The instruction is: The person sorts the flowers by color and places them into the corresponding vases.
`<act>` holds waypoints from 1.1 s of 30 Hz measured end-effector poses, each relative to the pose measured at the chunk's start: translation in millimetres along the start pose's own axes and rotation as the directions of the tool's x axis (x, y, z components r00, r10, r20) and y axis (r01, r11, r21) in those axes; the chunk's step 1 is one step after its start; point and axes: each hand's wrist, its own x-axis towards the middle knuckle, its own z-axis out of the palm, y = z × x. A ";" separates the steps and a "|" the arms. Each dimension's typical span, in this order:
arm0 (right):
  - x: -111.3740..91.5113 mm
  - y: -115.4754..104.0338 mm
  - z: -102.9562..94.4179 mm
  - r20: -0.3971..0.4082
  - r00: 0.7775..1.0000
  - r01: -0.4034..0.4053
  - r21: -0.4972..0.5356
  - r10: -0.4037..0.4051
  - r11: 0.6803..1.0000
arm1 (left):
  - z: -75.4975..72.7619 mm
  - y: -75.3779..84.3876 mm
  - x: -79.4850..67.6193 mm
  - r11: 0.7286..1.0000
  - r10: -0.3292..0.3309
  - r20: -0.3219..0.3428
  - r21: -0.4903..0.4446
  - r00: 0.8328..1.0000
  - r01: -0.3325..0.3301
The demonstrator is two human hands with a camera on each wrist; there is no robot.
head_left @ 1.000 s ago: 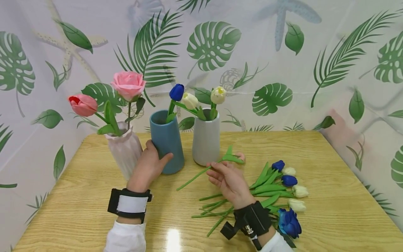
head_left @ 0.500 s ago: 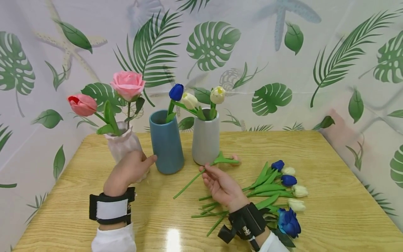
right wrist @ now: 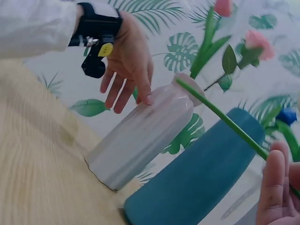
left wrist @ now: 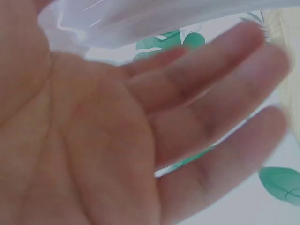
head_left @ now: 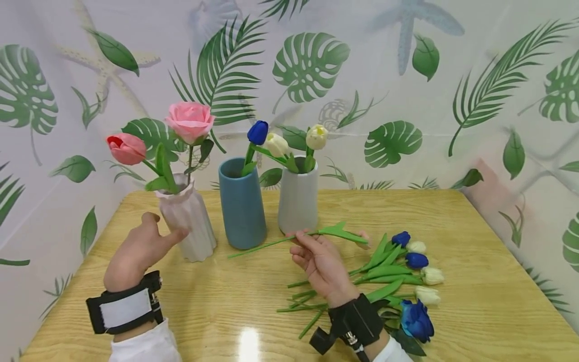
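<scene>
My left hand (head_left: 140,251) is beside the pale pink ribbed vase (head_left: 194,229), fingers apart and thumb right at its side. In the left wrist view its palm (left wrist: 98,140) and extended fingers hold nothing. The vase bears a coral tulip (head_left: 127,149) and a pink rose (head_left: 190,120). In front of the white vase (head_left: 298,201), my right hand (head_left: 323,269) pinches the green stem of a pink tulip (head_left: 336,231) between thumb and fingers. Its bare stem end points left toward the blue vase (head_left: 244,211); the right wrist view shows that stem (right wrist: 225,119) crossing before the pink vase's rim.
A blue tulip (head_left: 258,132) stands in the blue vase, cream tulips (head_left: 316,137) in the white one. Several loose blue and cream tulips (head_left: 416,260) and a blue rose (head_left: 417,320) lie at the right of the wooden table (head_left: 488,281). A leaf-print cloth hangs behind.
My left hand has let go of the blue vase and moved left to the pink vase. The tulip in my right hand has swung to a flatter angle, its stem end farther left.
</scene>
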 end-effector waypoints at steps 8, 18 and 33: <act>-15.8 5.2 42.4 0.015 0.867 0.477 -0.313 -0.498 0.821 | 3.8 -0.4 13.7 0.972 0.116 -0.103 -0.192 0.988 -0.134; -10.5 20.8 76.6 0.312 0.555 0.817 -0.377 -0.771 0.435 | 10.1 2.0 24.9 0.942 0.108 -0.164 -0.297 0.980 -0.154; 29.3 13.2 116.7 0.393 0.726 0.682 -0.515 -0.564 0.519 | 10.0 2.8 23.5 0.945 0.098 -0.156 -0.294 0.983 -0.141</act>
